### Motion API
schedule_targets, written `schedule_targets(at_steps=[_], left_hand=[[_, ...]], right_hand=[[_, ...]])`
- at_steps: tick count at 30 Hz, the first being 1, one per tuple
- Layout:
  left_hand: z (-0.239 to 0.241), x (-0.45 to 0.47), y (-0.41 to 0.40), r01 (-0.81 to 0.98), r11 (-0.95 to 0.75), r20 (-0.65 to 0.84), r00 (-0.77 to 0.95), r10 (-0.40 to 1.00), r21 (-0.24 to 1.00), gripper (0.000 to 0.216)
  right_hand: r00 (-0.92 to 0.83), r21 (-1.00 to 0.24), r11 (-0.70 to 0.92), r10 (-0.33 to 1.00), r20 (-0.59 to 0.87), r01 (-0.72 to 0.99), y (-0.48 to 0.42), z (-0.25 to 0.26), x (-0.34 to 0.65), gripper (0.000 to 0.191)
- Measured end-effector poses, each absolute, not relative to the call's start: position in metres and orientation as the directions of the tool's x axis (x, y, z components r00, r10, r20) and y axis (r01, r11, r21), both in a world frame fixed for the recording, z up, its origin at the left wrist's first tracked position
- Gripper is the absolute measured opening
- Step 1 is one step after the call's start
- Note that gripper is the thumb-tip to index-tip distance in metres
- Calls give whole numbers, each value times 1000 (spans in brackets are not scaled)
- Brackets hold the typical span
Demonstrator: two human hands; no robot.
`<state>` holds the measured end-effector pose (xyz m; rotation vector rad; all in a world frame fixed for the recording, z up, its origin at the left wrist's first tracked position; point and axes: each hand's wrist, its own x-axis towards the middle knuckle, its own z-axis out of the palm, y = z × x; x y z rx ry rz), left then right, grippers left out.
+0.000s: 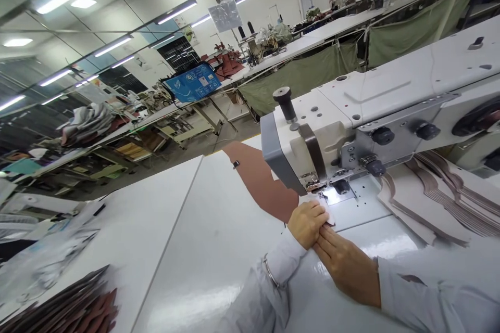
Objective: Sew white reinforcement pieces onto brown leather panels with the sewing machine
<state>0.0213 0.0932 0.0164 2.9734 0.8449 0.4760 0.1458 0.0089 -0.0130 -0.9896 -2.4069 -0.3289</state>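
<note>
The left hand [307, 222] has its fingers bent and closed, and they hold down a pale piece [327, 214] on the white table [219, 229], just before the needle of the sewing machine [312, 135]. The right hand [344, 265] lies beside it with its fingers [326, 242] straight and together, touching the left hand. A brown piece [261, 182] goes out from under the left hand.

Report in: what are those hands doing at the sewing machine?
Left hand and right hand pressed on a pale piece by the presser foot. Brown panel runs under the left hand. Striped pieces lie right of the machine, apart from the hands.
</note>
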Motion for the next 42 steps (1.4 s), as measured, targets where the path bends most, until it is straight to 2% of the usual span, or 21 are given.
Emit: schedule_targets(at_steps=[12, 14, 16, 18, 19, 21, 24, 27, 30, 35, 42], left_hand=[[22, 25, 93, 494, -869, 173, 854, 490, 25, 22], [21, 25, 92, 502, -865, 152, 853, 498, 16, 21], [20, 24, 92, 514, -858, 159, 846, 509, 16, 18], [18, 24, 90, 531, -847, 196, 829, 524, 21, 17], [17, 24, 89, 543, -840, 216, 817, 534, 22, 17], [16, 23, 86, 565, -824, 249, 795, 553, 26, 17], [15, 22, 79, 596, -801, 315, 752, 579, 52, 19], [16, 21, 73, 590, -803, 385, 726, 570, 78, 22], [17, 20, 71, 576, -811, 385, 729, 566, 101, 23], [22, 20, 75, 570, -807, 335, 739, 585, 153, 22], [24, 21, 82, 590, -796, 344, 725, 597, 136, 18]], right_hand=[[-615, 28, 709, 591, 521, 705, 9, -12, 145, 38], [-595, -20, 725, 581, 555, 689, 9, -7, 148, 37], [-550, -121, 746, 581, 600, 655, 10, 0, 157, 34], [-460, -205, 695, 637, 619, 689, 12, 6, 172, 31], [-419, -210, 647, 673, 610, 733, 13, 8, 179, 31], [-392, -142, 558, 720, 573, 817, 16, 8, 190, 32], [-448, -58, 555, 724, 525, 830, 20, 5, 196, 33], [-429, -119, 564, 732, 529, 817, 21, 3, 194, 31], [-413, -170, 573, 737, 536, 802, 22, 5, 191, 31], [-414, -167, 570, 739, 532, 804, 21, 5, 191, 31], [-404, -178, 565, 744, 532, 805, 33, 2, 191, 27]])
